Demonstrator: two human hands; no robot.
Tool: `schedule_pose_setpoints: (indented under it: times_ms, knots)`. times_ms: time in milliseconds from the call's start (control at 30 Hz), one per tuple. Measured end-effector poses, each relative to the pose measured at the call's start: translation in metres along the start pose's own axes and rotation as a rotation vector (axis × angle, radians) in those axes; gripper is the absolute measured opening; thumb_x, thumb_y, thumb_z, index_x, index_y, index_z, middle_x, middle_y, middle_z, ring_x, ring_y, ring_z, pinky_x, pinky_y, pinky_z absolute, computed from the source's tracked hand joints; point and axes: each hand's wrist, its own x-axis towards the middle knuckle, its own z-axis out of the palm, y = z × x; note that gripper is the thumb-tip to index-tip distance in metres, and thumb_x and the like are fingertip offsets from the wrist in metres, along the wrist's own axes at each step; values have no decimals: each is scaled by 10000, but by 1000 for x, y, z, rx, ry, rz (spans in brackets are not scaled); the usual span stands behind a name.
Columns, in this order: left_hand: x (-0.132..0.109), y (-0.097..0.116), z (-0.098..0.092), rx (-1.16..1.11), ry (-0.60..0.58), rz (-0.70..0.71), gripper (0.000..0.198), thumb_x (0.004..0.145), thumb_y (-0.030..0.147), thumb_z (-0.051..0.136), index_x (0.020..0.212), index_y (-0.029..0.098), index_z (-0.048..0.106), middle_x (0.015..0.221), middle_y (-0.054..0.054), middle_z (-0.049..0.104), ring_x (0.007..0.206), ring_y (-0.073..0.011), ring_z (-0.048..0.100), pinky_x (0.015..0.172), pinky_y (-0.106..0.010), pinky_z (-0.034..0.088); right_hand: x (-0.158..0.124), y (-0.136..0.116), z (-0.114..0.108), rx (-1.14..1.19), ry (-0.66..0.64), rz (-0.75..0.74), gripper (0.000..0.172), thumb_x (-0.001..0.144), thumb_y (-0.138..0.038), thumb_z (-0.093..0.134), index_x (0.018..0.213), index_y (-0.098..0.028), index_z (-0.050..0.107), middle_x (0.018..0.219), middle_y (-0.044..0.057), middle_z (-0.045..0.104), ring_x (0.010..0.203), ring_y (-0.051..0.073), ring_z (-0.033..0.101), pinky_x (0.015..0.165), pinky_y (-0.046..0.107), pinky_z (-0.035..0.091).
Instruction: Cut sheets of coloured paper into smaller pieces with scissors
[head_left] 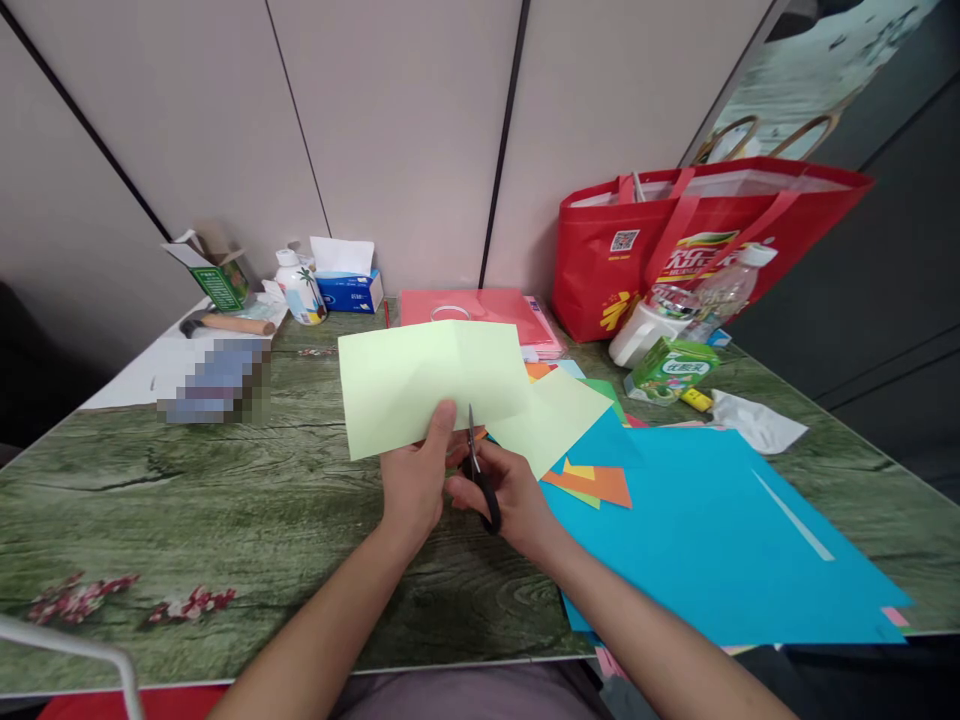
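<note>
Firstly, at the near edge: one curved white tube (97, 650), lower left, and a red seat (135, 703) beneath it. Surface (300, 520), green wood pattern with printed blossoms. Large blue sheet (690, 540), lying flat at right, a thin pale sliver (793, 515) upon it. Right hand (514, 490), clamped on black-handled scissors (489, 505), blades pointing up and away; whether they are spread, cannot tell. Left hand (416, 485), close beside it, gripping a pale green sheet (420, 385) by its lower edge, thumb on the near face. Said sheet is raised above the surface at centre, lightly creased, the scissors' tip before its lower edge. Just right, orange offcut (615, 487) and second pale green sheet (562, 415), overlapping blue paper. Further off, left: pixelated patch (217, 380), wooden-handled hammer (240, 325), white bottle (301, 290) with palm motif, opened green box (221, 285), blue tissue box (349, 295). Centre: pink folder (487, 303). Right: white packet (757, 422), green carton (673, 370), white mug (641, 337), clear bottle (731, 290), red bag (592, 270). Rearmost: grey panelled wall (405, 150).
</note>
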Motion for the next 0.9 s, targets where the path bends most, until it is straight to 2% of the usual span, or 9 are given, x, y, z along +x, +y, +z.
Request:
schedule_pose_setpoints:
  times_ms: [500,633,733,900]
  knots:
    - [1,-1,-2,-2,-20,-19,476,591,294,739,1024,152,602,764,-51,696,639,-227,681,642,-347,555,-1,-2,2,-21,50,26,336,628,-438,706,744,-173,537,585,-39,490,457,83,418,440,224,378]
    - [0,-5,-3,50,13,28,441,579,310,746,961,121,633,868,-93,701,760,-223,672,746,-347,536,-1,-4,4,-41,98,-27,368,610,-383,735,826,-172,524,568,-53,462,485,90,414,456,217,344]
    - [-3,-6,-4,35,-16,20,432,582,286,749,972,135,641,941,-92,695,815,-213,659,767,-343,531,-1,-4,3,-84,178,-88,380,601,-335,752,844,-181,502,607,-39,496,546,111,455,505,231,376]
    - [-7,-4,-4,-3,-66,-42,379,595,270,745,941,143,656,886,-73,705,834,-217,657,756,-346,534,-2,-5,2,-109,208,-153,335,614,-300,746,793,-195,483,663,-20,542,591,132,501,565,258,419]
